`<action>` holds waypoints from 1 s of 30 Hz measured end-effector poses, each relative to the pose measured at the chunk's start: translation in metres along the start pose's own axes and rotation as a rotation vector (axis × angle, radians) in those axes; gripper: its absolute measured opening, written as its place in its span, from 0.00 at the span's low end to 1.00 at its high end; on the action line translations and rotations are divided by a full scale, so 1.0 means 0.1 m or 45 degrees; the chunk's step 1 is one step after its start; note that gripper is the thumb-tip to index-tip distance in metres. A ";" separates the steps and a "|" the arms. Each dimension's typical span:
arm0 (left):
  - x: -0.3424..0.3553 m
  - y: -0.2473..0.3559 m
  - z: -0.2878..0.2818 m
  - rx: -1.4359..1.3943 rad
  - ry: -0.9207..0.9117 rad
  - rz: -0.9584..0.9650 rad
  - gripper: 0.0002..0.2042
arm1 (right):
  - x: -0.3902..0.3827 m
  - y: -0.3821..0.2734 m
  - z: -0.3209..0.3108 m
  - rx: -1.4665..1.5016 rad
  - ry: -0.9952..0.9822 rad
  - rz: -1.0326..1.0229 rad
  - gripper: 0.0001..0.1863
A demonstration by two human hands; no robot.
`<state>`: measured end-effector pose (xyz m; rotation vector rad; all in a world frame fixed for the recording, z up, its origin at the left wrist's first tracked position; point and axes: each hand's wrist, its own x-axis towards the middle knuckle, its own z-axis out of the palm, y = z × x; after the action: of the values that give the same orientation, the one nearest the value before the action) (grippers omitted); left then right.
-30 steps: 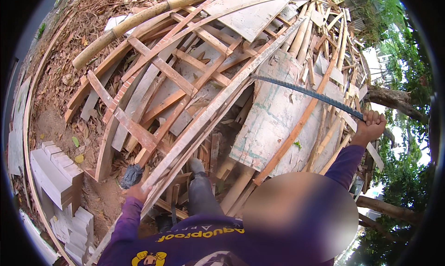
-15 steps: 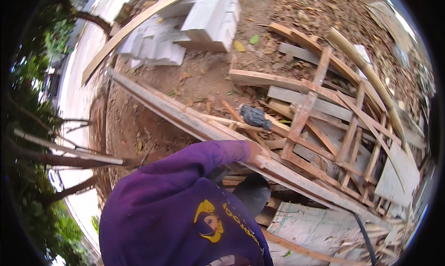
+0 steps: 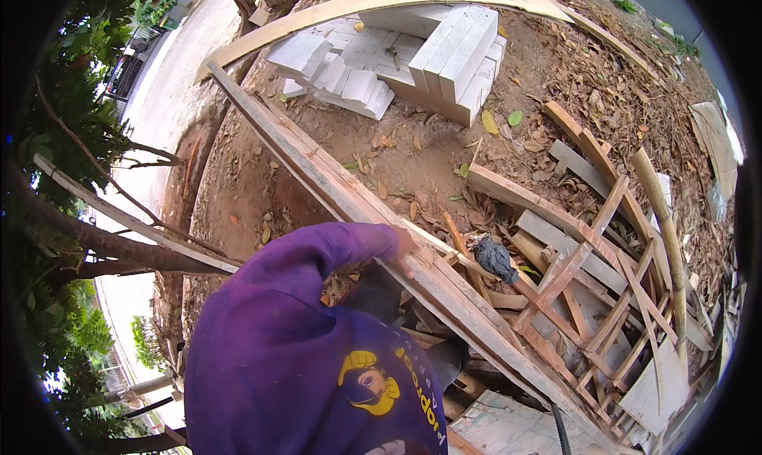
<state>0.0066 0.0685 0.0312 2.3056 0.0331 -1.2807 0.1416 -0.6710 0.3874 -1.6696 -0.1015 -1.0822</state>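
Observation:
My left hand (image 3: 405, 249), at the end of a purple sleeve (image 3: 333, 245), is closed over the upper edge of a long wooden plank (image 3: 317, 169). The plank runs slantwise from the upper left to the lower right, and other narrow boards seem to lie along it. My fingers are partly hidden by the hand itself. Right of my hand, a crumpled dark plastic bag (image 3: 494, 258) is wrapped round the end of a wooden stick. My right hand does not show. Below the plank, my dark trousers are partly visible.
Pale blocks (image 3: 456, 54) stand stacked on the soil at the top. A tangled pile of wood frames (image 3: 571, 272) lies right, beside a bamboo pole (image 3: 663, 225). Tree branches (image 3: 119, 249) reach in from the left. A pale sheet (image 3: 508, 423) lies at the bottom.
The view has swung, so the blocks and wood pile appear farther right and the plank steeper. My left hand stays on the plank, now a little farther from the dark plastic bag.

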 end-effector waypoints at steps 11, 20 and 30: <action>0.46 -0.67 0.19 0.031 -0.016 0.013 0.42 | -0.73 -0.56 1.00 0.035 0.087 0.242 0.08; 1.20 1.40 0.66 0.094 0.571 0.521 0.38 | -0.80 -0.83 0.87 -0.069 0.195 0.219 0.15; 1.57 2.03 0.79 0.328 0.174 0.252 0.37 | -0.39 -0.74 0.47 0.085 0.025 0.352 0.16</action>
<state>0.0831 -0.1775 -0.0457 2.5350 -0.3239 -1.0794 0.1055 -0.5866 0.4141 -1.5599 0.1028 -0.8761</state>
